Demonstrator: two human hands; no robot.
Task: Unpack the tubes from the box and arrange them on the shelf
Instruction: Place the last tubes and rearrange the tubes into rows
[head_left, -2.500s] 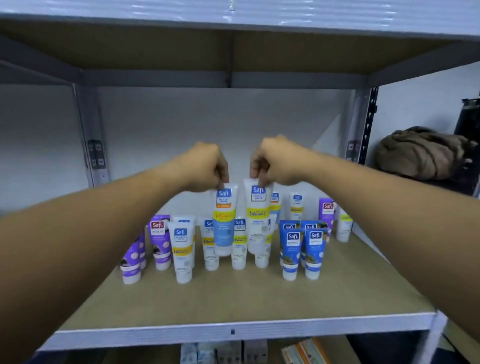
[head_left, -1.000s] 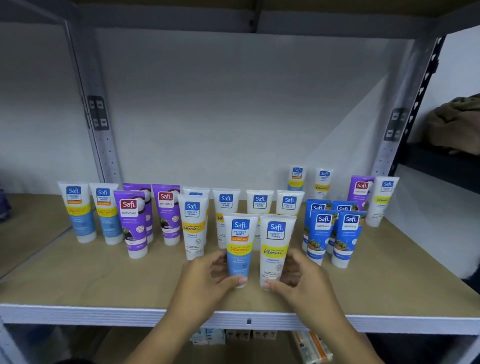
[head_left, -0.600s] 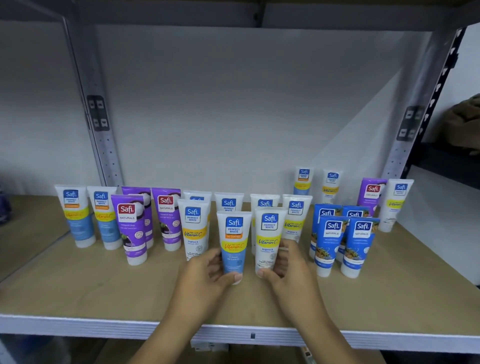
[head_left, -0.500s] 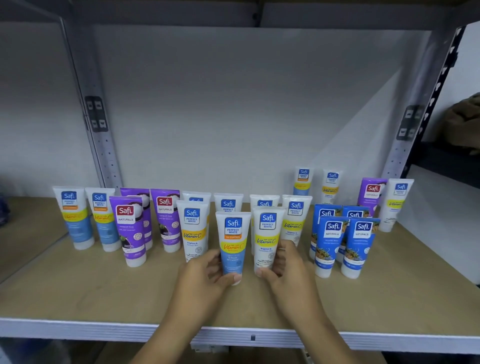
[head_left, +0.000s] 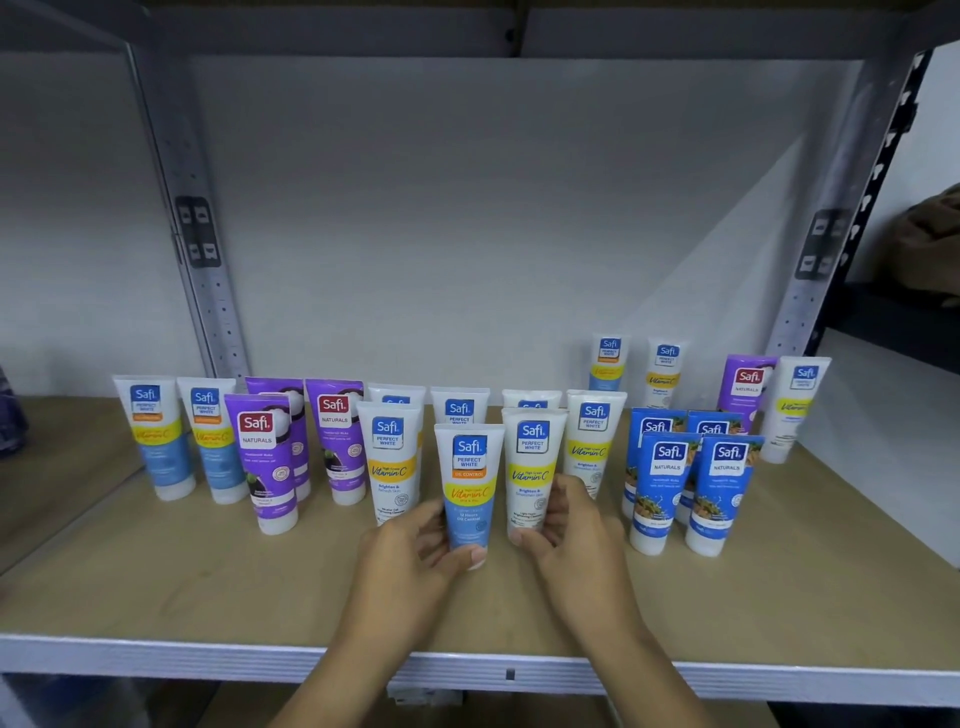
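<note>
Two Safi tubes stand upright, cap down, at the front middle of the wooden shelf (head_left: 156, 587). My left hand (head_left: 410, 561) grips the base of the blue-bottomed oil-control tube (head_left: 469, 483). My right hand (head_left: 576, 540) wraps the lower part of the white Vitamin C tube (head_left: 531, 462) just to its right. The two tubes stand side by side, nearly touching. Behind them stand several more white tubes in rows.
Purple tubes (head_left: 262, 457) and blue-and-white tubes (head_left: 156, 436) stand at the left, dark blue tubes (head_left: 724, 488) at the right, more at the back right corner. Metal uprights (head_left: 202, 260) frame the bay. The shelf's white front edge (head_left: 779, 680) runs below my wrists.
I brought both tubes down from the air and stood them on the shelf front. In the last half second they slid slightly back toward the rows, and my hands stayed on them.
</note>
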